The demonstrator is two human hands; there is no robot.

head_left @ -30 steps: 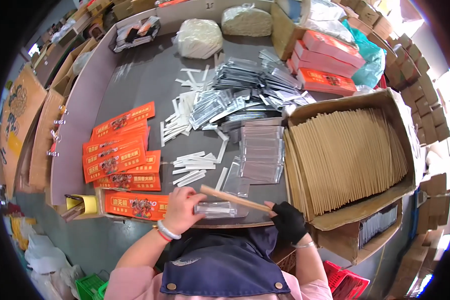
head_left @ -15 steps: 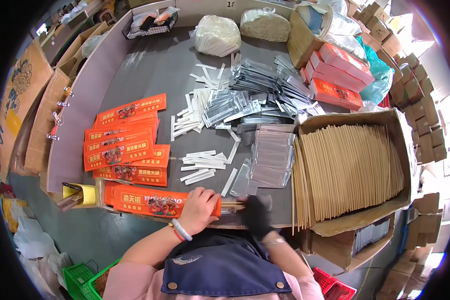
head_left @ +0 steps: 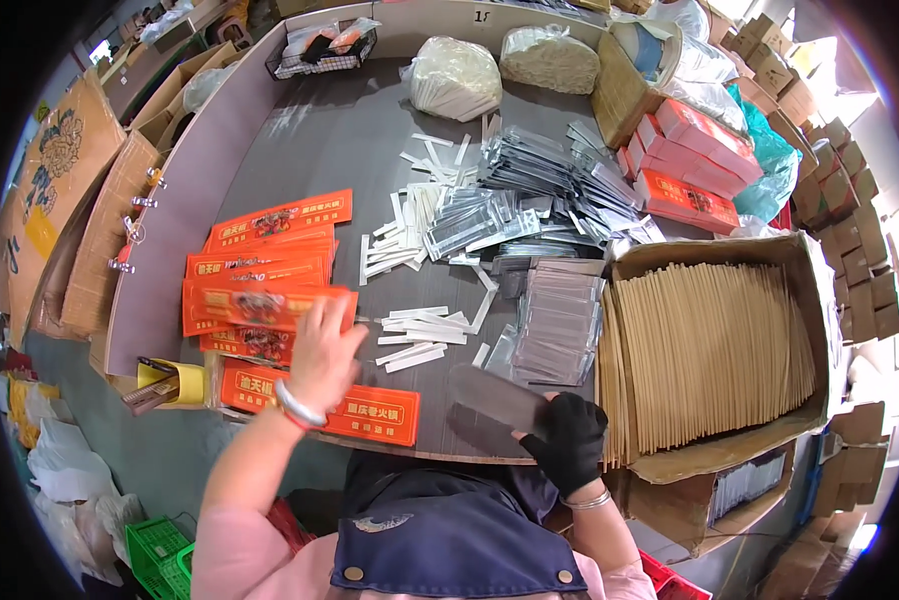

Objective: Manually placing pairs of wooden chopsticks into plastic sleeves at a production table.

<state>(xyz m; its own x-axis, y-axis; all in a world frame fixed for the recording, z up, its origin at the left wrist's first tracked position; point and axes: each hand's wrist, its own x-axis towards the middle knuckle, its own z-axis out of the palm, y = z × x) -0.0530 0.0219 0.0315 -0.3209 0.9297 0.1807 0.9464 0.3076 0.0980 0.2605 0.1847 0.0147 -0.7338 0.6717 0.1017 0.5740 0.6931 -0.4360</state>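
Observation:
My left hand (head_left: 325,345) holds a flat orange packet (head_left: 260,305) over the left stack of orange packets (head_left: 270,250). Another orange packet (head_left: 370,415) lies at the table's front edge below my wrist. My right hand (head_left: 568,440), in a black glove, grips a blurred clear plastic sleeve (head_left: 495,395) just above the front edge. A neat stack of clear sleeves (head_left: 560,320) lies right behind it. White paper strips (head_left: 420,335) are scattered between my two hands.
An open cardboard box (head_left: 820,330) full of long wooden sticks stands at the right. A loose heap of clear sleeves (head_left: 530,190), two white bags (head_left: 455,75), red boxes (head_left: 690,165) and a wire basket (head_left: 320,45) sit farther back. A yellow tape dispenser (head_left: 170,385) is at the left.
My hands were together at the front edge over an orange packet. My left hand has since swung left with a packet toward the stack, and my right hand now holds a clear sleeve.

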